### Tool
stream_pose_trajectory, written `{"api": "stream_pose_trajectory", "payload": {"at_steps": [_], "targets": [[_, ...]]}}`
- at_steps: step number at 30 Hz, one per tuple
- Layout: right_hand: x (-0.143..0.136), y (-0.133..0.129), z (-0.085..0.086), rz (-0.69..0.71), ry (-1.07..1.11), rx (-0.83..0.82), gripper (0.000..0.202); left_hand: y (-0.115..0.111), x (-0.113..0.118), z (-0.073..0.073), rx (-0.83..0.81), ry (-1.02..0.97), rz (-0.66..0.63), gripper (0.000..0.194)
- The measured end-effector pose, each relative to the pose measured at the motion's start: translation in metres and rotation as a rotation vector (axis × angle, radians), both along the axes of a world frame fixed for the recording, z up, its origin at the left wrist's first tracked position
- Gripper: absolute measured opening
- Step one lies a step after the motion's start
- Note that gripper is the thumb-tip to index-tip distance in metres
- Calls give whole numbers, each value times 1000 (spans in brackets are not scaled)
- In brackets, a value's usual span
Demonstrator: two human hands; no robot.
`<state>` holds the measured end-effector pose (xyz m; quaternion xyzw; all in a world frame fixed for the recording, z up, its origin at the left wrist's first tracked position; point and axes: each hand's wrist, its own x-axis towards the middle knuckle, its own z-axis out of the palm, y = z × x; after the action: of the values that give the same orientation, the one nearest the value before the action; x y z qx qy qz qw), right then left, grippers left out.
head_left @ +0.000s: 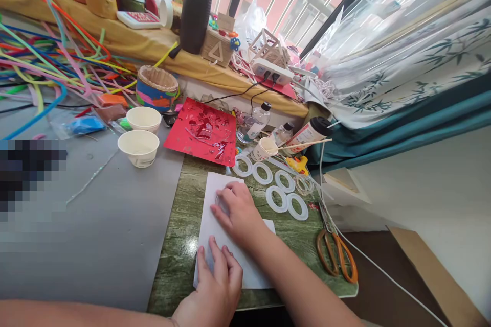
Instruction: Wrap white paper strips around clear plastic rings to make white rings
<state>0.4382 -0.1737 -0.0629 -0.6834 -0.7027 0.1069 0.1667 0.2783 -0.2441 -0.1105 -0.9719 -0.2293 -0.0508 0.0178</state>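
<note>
White paper (255, 271) lies on the green wood-patterned table in front of me. My left hand (217, 281) rests on its lower left part, fingers spread and holding nothing visible. Higher on the sheet is my right hand (238, 212), its fingers curled down toward the paper. A thin, clear curved edge shows at those fingertips, but too little of it is visible to name. To the right of that hand lie several translucent white rings (276, 199), flat on the table.
Scissors (337, 255) with orange handles lie at the right edge. Beyond the paper are a red sheet (203, 130) with glossy smears, a small cup (264, 149) with a stick across it, and bottles (253, 123). Two paper cups (138, 148) stand left, near pipe cleaners (57, 69).
</note>
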Motion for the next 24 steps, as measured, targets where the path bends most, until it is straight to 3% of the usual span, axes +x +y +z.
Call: {"api": "stream_pose_trajectory", "payload": {"at_steps": [4, 8, 14, 18, 24], "targets": [[-2, 0, 1, 78, 9, -18, 20, 0, -1, -7, -97, -27, -23, 49], [-3, 7, -1, -48, -8, 58, 17, 3, -4, -11, -108, -31, -75, 51], [-8, 2, -4, 9, 36, 32, 16, 11, -5, 6, 119, -4, -109, 43], [-5, 11, -3, -101, 12, 70, 16, 15, -8, 12, 228, -53, -82, 42], [-4, 17, -1, 11, 17, 45, 19, 21, -12, 21, 330, 10, -115, 43]]}}
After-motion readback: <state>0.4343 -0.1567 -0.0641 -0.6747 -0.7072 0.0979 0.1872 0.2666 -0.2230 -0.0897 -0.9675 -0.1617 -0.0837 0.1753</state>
